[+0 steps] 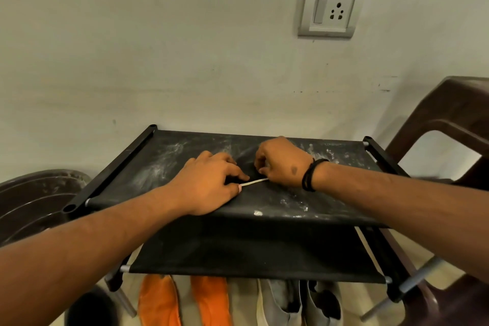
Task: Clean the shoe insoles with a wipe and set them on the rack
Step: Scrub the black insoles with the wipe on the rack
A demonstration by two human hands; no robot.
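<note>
A black fabric shoe rack [158,167] stands against the wall, its top shelf dusted with white powder. Both hands rest on that top shelf. Between them lies a thin, flat, dark insole [254,183], of which only the pale edge shows clearly. My left hand [209,180] pinches its near end with thumb and fingers. My right hand [283,161], with a black band on the wrist, curls over its far end. Two orange insoles [158,302] [211,299] lie on the floor under the rack. No wipe is visible.
A pair of grey shoes [280,304] sits beside the orange insoles below the lower shelf [238,254]. A brown plastic chair [449,124] stands close on the right and a dark round tub [34,201] on the left. A wall socket [329,9] is above.
</note>
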